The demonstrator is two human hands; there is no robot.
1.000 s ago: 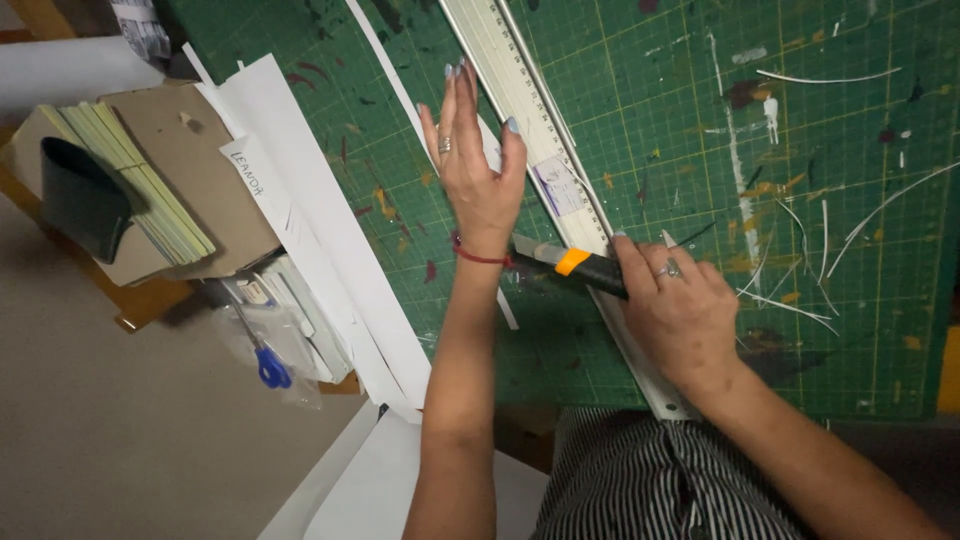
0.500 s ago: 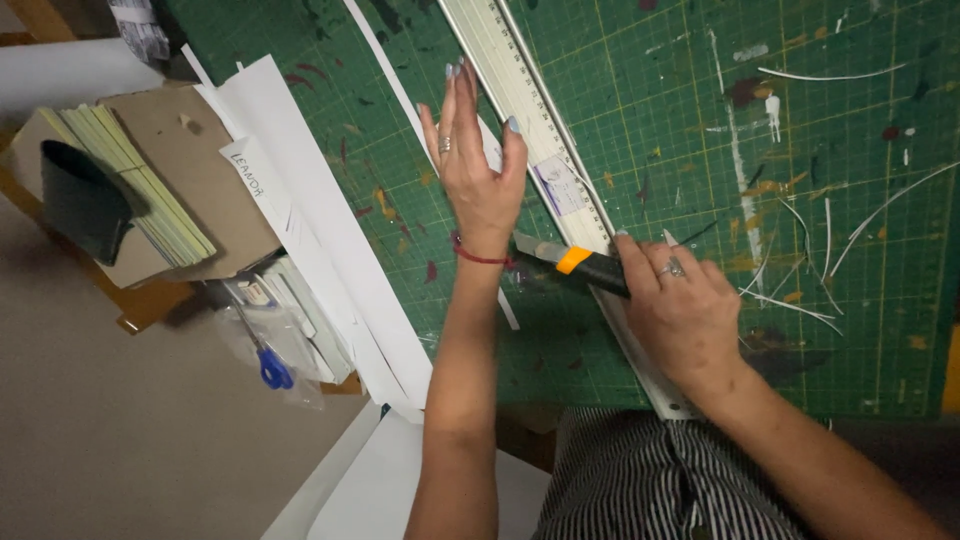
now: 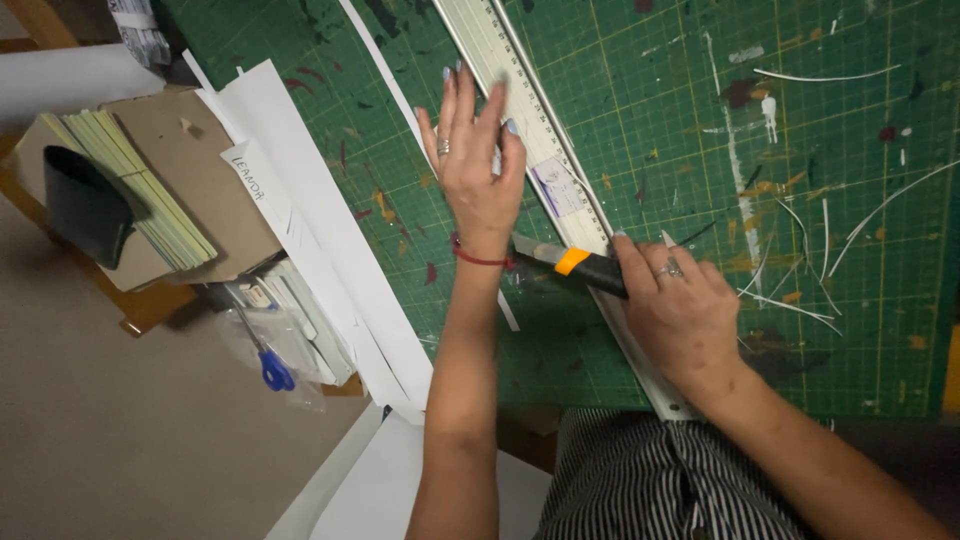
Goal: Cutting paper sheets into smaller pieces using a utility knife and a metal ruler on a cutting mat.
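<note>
2 hands at work on our green cutting mat (image 3: 800, 330): our left hand (image 3: 478, 170) lies flat with fingers spread, pressing down the long metal ruler (image 3: 520, 110) that runs diagonally across the mat. Our right hand (image 3: 685, 315) is clamped around a black-and-orange utility knife (image 3: 575, 265), set against the ruler's edge just beside the left wrist. 1 white paper strip (image 3: 385, 75) lies left of the ruler, touching it nowhere we can see.

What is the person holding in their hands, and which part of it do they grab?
The right hand holds a utility knife by the back of its black handle. The left hand holds nothing; it presses flat on the metal ruler.
</note>
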